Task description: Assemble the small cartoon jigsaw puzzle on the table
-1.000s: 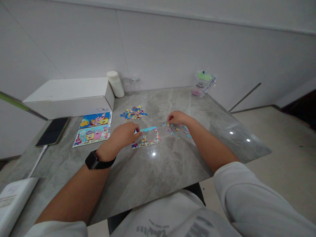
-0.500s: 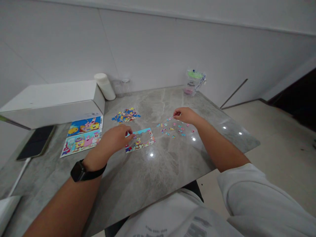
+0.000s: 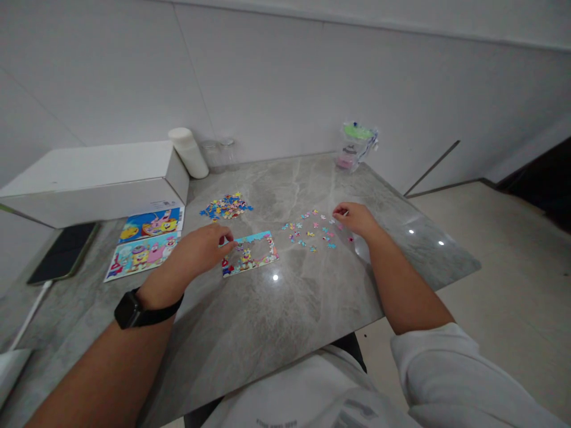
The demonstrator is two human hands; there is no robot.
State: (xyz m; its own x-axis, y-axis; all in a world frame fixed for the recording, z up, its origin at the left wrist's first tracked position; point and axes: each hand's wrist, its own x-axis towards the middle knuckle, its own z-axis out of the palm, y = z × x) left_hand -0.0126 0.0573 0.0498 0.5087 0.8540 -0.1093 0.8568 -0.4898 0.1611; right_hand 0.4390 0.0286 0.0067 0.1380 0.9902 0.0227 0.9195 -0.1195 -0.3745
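Note:
A partly filled jigsaw puzzle (image 3: pixel 273 257) with cartoon figures lies flat on the grey table, its middle showing a gap. My left hand (image 3: pixel 207 246) rests at its left edge, thumb on the border and forefinger apart from the thumb. To the right of the puzzle, loose puzzle pieces (image 3: pixel 311 234) in pink, blue and yellow are spread out. My right hand (image 3: pixel 357 219) is low at the right side of these pieces, fingers curled together; what the fingertips hold, if anything, is too small to tell.
Behind the puzzle sits a heap of mixed pieces (image 3: pixel 227 207). Two picture sheets (image 3: pixel 143 257) and a phone (image 3: pixel 65 252) with a cable lie left. Along the wall stand a white box (image 3: pixel 93 175), a white bottle (image 3: pixel 190 153), clear jars (image 3: pixel 227 153) and a plastic bag (image 3: pixel 354 145).
My right hand has moved to the right over the loose pieces, uncovering some at the back. The left hand stays at the puzzle's edge. The view has shifted slightly.

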